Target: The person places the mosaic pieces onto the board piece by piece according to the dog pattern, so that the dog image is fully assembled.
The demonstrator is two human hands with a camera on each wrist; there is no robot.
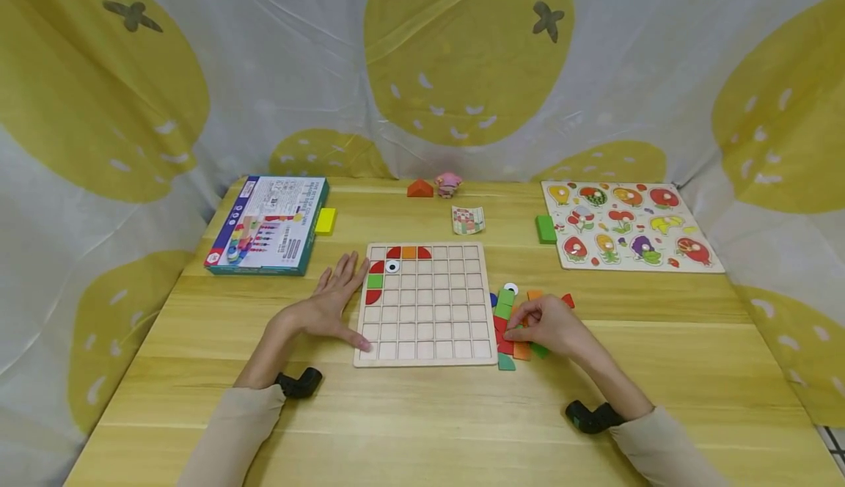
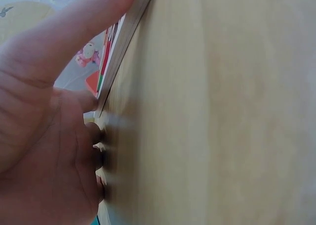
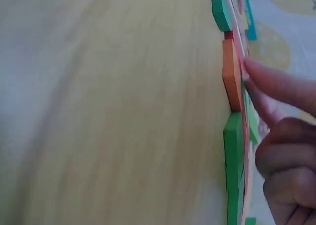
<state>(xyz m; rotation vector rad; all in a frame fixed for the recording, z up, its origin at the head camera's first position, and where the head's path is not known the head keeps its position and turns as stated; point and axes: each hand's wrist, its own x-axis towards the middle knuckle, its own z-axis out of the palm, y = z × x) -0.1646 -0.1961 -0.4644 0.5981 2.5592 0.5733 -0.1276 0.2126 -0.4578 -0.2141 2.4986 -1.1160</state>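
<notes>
Beige sleeves [image 1: 227, 439] at bottom left and bottom right of the head view, black wrist units [image 1: 300, 383] just past the cuffs. Grid board [image 1: 429, 329] lies flat at frame centre on the wooden table [image 1: 422, 428]. Left hand [image 1: 330, 304] is spread at the board's left side: thumb on its lower left corner, forefinger at the left edge. Pieces on the board sit upper left: top row has an orange square [image 1: 409, 252] between two red rounded pieces [image 1: 425, 253], left column a green square [image 1: 375, 281] between two more, eye disc [image 1: 392, 267] in the corner between the runs. Loose pile [image 1: 505, 304] just right of the board: green, red, orange pieces, teal one [image 1: 506, 362] at the bottom. Right hand [image 1: 548, 326] is over it, thumb and forefinger tips together at a red piece [image 1: 502, 344], other fingers curled; can't tell if it's pinched or just touched. Around: box [image 1: 271, 226] at left with yellow block [image 1: 326, 221] beside it, red triangular block [image 1: 419, 190] and pink toy [image 1: 449, 184] upper centre, picture card [image 1: 468, 220] below, fruit puzzle [image 1: 636, 215] at right, green block [image 1: 546, 229] by its left edge, fruit-print curtain [image 1: 462, 32] behind
</notes>
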